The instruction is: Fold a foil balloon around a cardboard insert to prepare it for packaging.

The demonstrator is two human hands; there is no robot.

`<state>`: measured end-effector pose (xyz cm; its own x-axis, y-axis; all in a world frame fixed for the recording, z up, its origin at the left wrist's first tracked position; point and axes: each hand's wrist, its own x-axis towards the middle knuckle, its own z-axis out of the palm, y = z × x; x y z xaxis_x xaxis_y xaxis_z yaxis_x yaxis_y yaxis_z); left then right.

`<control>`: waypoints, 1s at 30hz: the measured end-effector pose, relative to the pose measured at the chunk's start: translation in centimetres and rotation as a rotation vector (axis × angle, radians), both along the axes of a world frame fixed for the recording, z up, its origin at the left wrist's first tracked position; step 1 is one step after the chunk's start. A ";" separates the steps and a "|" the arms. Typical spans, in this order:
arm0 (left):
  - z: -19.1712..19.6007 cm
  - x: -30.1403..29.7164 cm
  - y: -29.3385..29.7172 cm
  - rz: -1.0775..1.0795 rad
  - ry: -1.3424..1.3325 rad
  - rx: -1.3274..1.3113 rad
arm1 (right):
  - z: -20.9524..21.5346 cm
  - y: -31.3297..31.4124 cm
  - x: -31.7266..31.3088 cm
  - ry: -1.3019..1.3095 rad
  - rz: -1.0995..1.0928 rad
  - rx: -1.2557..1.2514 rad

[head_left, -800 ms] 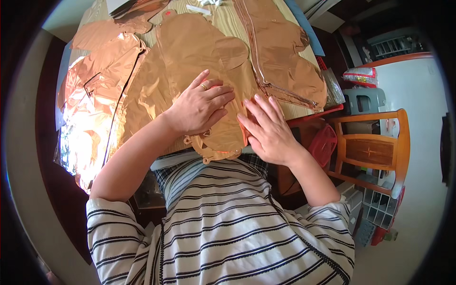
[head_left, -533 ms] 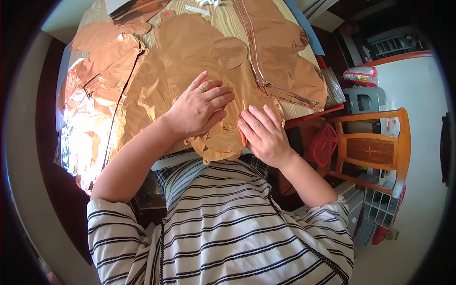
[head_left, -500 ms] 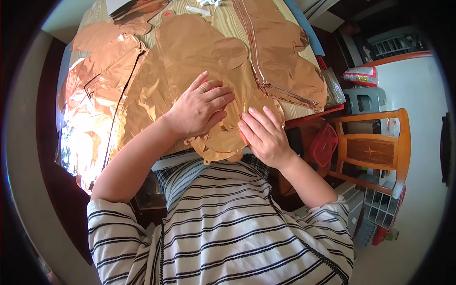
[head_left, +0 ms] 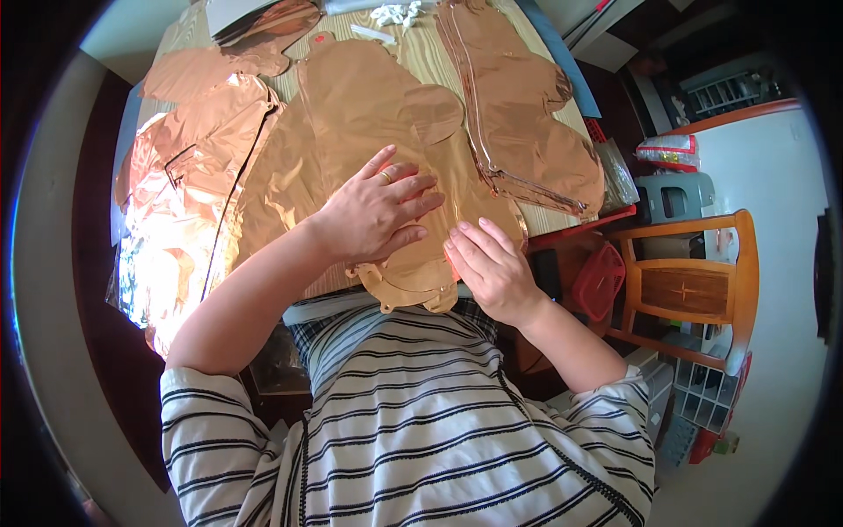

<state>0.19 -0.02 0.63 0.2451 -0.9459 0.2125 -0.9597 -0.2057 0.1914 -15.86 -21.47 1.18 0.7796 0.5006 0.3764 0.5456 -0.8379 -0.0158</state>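
A large, flat copper-coloured foil balloon (head_left: 351,114) lies across the table in front of me, its rounded lower end hanging near the table's front edge. My left hand (head_left: 378,211) rests on this foil with its fingers spread, a ring on one of them. Close by on its right, my right hand (head_left: 496,277) lies with fingers stretched out along the balloon's lower right part. Under both palms the foil is hidden. To the left is a crumpled, shiny foil balloon (head_left: 193,184) with a dark edge line; a folded one (head_left: 527,105) lies at the right.
Behind these, another foil piece (head_left: 206,70) lies on the wooden table (head_left: 413,39), with a white crumpled item (head_left: 395,14) and a small white strip (head_left: 373,34) near the back. A wooden chair (head_left: 685,285), a red basket (head_left: 597,281) and a grey-green stool (head_left: 674,198) stand to the right.
The view has shifted slightly, so the table appears a little lower. My left fingers are spread somewhat wider, and my right hand has slid slightly nearer to me.
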 end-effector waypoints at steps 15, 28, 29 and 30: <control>-0.3 0.2 0.4 0.010 0.146 -0.103 | 1.2 -0.1 0.1 0.040 0.047 -0.096; -0.4 0.4 1.1 -0.056 0.219 -0.167 | 5.2 -4.7 13.4 0.513 -0.292 0.623; -0.3 0.5 1.1 -0.064 0.239 -0.172 | 4.0 -4.6 15.8 0.407 -0.360 0.598; -0.3 0.6 1.0 -0.082 0.239 -0.180 | 2.5 -5.2 18.3 0.373 -0.456 0.527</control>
<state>0.77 0.99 0.30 0.2325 -0.9171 0.3237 -0.8952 -0.0718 0.4398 2.45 -26.70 3.70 0.9864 -0.0701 0.1488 0.0311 -0.8088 -0.5873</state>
